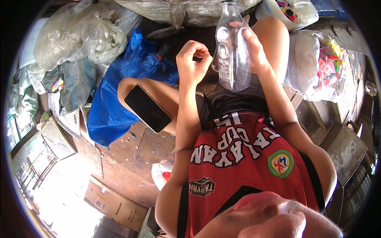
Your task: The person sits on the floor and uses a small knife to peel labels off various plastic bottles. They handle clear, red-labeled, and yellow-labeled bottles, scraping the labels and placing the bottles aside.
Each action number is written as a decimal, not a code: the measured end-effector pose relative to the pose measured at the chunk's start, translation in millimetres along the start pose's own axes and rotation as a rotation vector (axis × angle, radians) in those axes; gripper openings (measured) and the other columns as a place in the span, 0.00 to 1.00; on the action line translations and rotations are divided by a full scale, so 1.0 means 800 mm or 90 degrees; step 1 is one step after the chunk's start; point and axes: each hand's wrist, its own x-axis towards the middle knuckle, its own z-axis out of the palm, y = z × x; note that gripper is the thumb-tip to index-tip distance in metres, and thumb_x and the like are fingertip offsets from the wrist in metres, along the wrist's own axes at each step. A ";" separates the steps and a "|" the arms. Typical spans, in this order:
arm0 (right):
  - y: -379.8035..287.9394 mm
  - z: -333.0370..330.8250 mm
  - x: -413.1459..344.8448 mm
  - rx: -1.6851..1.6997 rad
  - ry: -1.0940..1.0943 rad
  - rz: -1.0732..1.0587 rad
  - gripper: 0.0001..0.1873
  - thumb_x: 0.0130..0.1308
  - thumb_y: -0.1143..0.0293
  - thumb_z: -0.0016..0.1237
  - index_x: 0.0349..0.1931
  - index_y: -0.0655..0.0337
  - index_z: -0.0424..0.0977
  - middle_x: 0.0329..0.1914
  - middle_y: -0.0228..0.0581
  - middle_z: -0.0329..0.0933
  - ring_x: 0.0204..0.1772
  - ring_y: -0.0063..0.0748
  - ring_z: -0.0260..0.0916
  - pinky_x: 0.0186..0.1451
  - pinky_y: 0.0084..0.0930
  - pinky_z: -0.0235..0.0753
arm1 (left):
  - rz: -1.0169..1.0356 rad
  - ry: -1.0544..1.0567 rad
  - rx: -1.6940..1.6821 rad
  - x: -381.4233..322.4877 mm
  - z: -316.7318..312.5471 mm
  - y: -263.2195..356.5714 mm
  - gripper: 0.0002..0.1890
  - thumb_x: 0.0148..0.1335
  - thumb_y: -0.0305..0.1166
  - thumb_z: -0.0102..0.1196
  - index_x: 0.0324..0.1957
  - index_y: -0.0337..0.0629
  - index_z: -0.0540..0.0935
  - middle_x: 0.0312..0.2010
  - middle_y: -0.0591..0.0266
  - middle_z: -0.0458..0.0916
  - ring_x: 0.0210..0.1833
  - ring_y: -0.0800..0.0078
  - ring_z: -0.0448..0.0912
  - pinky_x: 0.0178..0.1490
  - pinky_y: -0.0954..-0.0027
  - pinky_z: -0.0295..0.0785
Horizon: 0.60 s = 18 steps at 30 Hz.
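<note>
My right hand (pixel 253 44) grips a clear plastic bottle (pixel 233 62) from its right side, thumb and fingers around the upper body. White printing for iced tea marks its front. The bottle stands nearly upright above my lap, and the picture's top edge cuts off its mouth, where a dark ring shows. Just left of it, apart from the bottle, my left hand (pixel 194 61) is curled, fingertips against the thumb in a ring. I see nothing held there. On my left thigh lies a smartphone (pixel 148 108) with a dark screen.
A blue plastic sack (pixel 111 104) spreads beside my left leg. Ahead lies a large woven sack (pixel 148 10). A white container (pixel 303 15) holds colourful bottle caps, near a bag of bright wrappers (pixel 330 65). Clear plastic bags (pixel 80 35) and a cardboard box (pixel 116 205) are at left.
</note>
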 end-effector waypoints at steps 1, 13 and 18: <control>0.000 0.000 -0.001 -0.001 -0.020 -0.007 0.25 0.73 0.57 0.52 0.62 0.62 0.67 0.46 0.41 0.79 0.47 0.31 0.79 0.53 0.34 0.82 | -0.031 0.007 -0.034 -0.001 0.001 0.000 0.07 0.56 0.15 0.60 0.36 0.34 0.81 0.33 0.64 0.81 0.33 0.81 0.81 0.36 0.77 0.77; 0.010 0.001 -0.007 -0.002 -0.034 0.064 0.27 0.72 0.60 0.55 0.64 0.65 0.65 0.47 0.41 0.77 0.50 0.30 0.77 0.53 0.30 0.81 | -0.150 -0.010 -0.042 -0.001 0.001 0.008 0.08 0.62 0.20 0.66 0.43 0.30 0.86 0.38 0.59 0.87 0.36 0.80 0.86 0.40 0.80 0.80; 0.013 0.001 -0.007 -0.018 -0.033 0.058 0.29 0.69 0.62 0.59 0.64 0.65 0.65 0.48 0.41 0.77 0.49 0.29 0.78 0.53 0.27 0.80 | -0.152 -0.022 0.035 0.000 -0.005 0.007 0.06 0.59 0.21 0.68 0.38 0.31 0.87 0.35 0.60 0.89 0.36 0.80 0.86 0.39 0.77 0.80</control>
